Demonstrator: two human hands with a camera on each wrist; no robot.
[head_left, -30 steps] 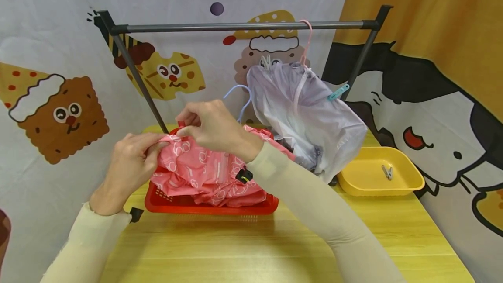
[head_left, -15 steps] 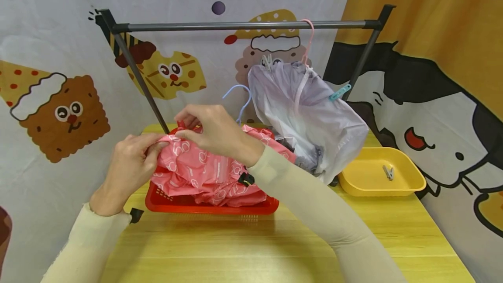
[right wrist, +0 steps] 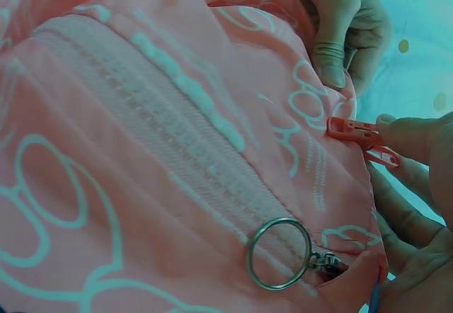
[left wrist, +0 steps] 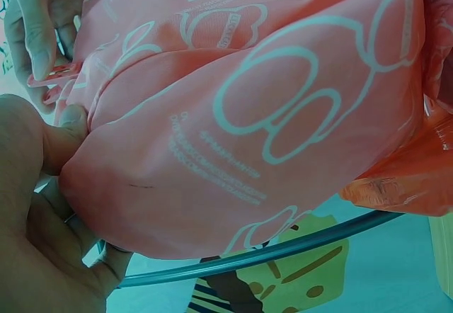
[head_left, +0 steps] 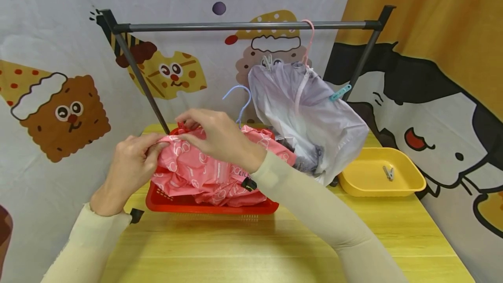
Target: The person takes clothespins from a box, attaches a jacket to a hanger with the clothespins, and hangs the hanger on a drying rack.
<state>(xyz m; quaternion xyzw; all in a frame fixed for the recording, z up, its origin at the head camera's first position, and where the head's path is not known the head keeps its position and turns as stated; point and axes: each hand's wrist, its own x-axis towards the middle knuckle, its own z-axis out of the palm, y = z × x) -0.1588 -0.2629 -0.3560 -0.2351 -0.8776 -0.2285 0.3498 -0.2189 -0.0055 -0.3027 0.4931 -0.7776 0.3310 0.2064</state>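
Note:
A pink garment [head_left: 208,169] with white outline prints lies bunched over the red basket [head_left: 212,210]. My left hand [head_left: 131,160] pinches its upper left edge between thumb and fingers. Beside it, my right hand [head_left: 224,136] holds a red clothespin [right wrist: 354,132] by its handle end, thumb on one side and fingers on the other. In the right wrist view the clothespin's front end sits on the fabric edge. A zipper [right wrist: 163,115] with a metal ring pull [right wrist: 250,256] runs along the garment. The hook of a blue hanger [head_left: 249,99] rises behind the cloth, its lower part hidden.
A dark metal rail [head_left: 177,27] spans the back. From it a pink hanger [head_left: 310,43] carries a grey-white garment [head_left: 310,108] with a teal clothespin [head_left: 340,93] and a pale clothespin [head_left: 267,62]. At right, a yellow tray [head_left: 377,192] holds a grey clothespin [head_left: 388,173].
My right hand and wrist have lowered slightly, fingers still at the red clothespin. My left hand keeps its grip in about the same place.

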